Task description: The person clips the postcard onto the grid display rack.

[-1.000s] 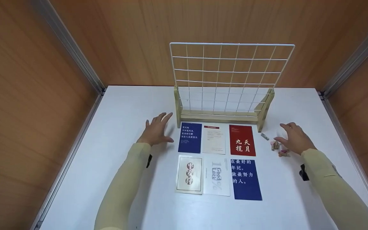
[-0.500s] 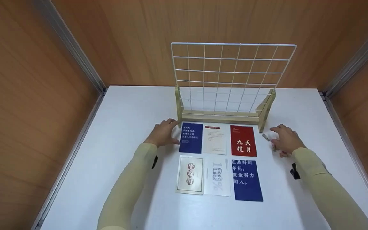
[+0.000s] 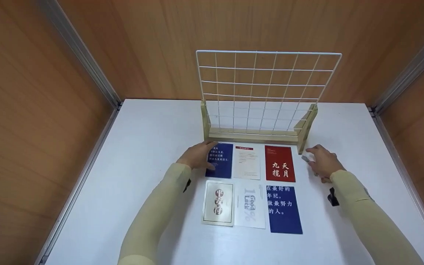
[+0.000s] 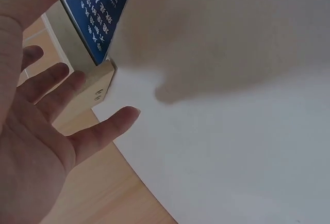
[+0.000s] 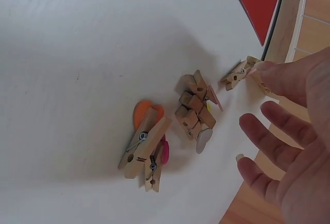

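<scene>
My left hand (image 3: 196,156) hovers over the left edge of the upper-left blue card (image 3: 222,162), fingers spread and holding nothing. In the left wrist view, the thumb overlaps that card's corner. My right hand (image 3: 325,162) reaches to a small wooden clothespin (image 5: 236,75) near the stand's right foot. Its thumb tip overlaps the clothespin's end in the right wrist view, while the other fingers stay loosely bent. More small clothespins lie beside the hand: a cluster (image 5: 193,105) and a pair with an orange disc (image 5: 148,111). Behind the cards stands a white wire grid (image 3: 267,69).
The grid rests in a wooden stand (image 3: 252,138). A cream card (image 3: 247,163) and a red card (image 3: 280,163) complete the upper row. Below lie a framed-print card (image 3: 218,204), a white card (image 3: 249,217) and another blue card (image 3: 285,221). Wood-grain panels enclose the white table (image 3: 153,121).
My left hand has moved right, from beside the upper-left blue card to over its edge. My right hand has moved left, to the lone clothespin. The cards and grid stay in place.
</scene>
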`<state>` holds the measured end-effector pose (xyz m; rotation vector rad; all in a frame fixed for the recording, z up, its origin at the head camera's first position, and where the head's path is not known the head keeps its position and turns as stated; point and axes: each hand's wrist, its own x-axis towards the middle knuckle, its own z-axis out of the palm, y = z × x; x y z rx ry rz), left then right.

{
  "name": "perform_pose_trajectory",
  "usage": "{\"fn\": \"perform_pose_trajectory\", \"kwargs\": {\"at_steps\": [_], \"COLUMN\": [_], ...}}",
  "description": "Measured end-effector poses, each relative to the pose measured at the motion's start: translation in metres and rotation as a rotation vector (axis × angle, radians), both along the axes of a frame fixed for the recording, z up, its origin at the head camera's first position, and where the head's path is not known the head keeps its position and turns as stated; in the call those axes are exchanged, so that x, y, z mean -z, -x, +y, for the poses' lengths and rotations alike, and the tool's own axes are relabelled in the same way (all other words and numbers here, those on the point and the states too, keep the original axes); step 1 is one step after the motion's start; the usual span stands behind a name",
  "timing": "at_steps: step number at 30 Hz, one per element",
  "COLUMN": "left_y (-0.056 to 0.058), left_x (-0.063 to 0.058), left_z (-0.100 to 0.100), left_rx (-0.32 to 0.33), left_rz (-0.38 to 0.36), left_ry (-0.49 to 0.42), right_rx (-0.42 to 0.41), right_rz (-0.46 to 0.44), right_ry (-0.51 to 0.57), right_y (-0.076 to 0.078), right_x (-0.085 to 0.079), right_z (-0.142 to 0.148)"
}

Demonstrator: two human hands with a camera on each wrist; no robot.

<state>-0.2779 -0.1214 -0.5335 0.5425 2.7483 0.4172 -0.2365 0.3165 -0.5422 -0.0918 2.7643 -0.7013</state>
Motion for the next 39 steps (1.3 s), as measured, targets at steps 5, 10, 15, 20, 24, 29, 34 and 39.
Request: {"fn": "perform_pose_trajectory", "kwargs": {"at_steps": [5, 10, 15, 20, 24, 29, 34, 39], "left_y": [0.005, 0.012, 0.018, 0.020, 0.020, 0.018, 0.018, 0.022], "left_x": [0.000, 0.000, 0.004, 0.006, 0.007, 0.006, 0.005, 0.005], "left_z": [0.010, 0.017, 0.022, 0.026, 0.029, 0.031, 0.033, 0.032], "left_rx": [0.022, 0.040, 0.042, 0.050, 0.051, 0.029, 0.041, 0.038], "left_rz": [0.000, 0.039, 0.048, 0.093, 0.106, 0.083, 0.101, 0.141], "left_ry": [0.038, 0.111, 0.185, 0.289, 0.368, 0.398, 0.377, 0.402], "right_rx": [-0.016, -0.054, -0.072, -0.070, -0.053, -0.040, -0.031, -0.042], "right_rz": [0.021, 0.088, 0.098, 0.078, 0.073, 0.060, 0.072, 0.102], "right_ry": [-0.018, -0.057, -0.069, -0.053, -0.052, -0.054, -0.065, -0.056], "right_y": [0.002, 0.005, 0.005, 0.008, 0.010, 0.009, 0.007, 0.011], "right_x": [0.006, 0.010, 0.010, 0.011, 0.015, 0.017, 0.017, 0.017], "right_z": [-0.001, -0.004, -0.005, -0.006, -0.008, -0.012, -0.014, -0.016]}}
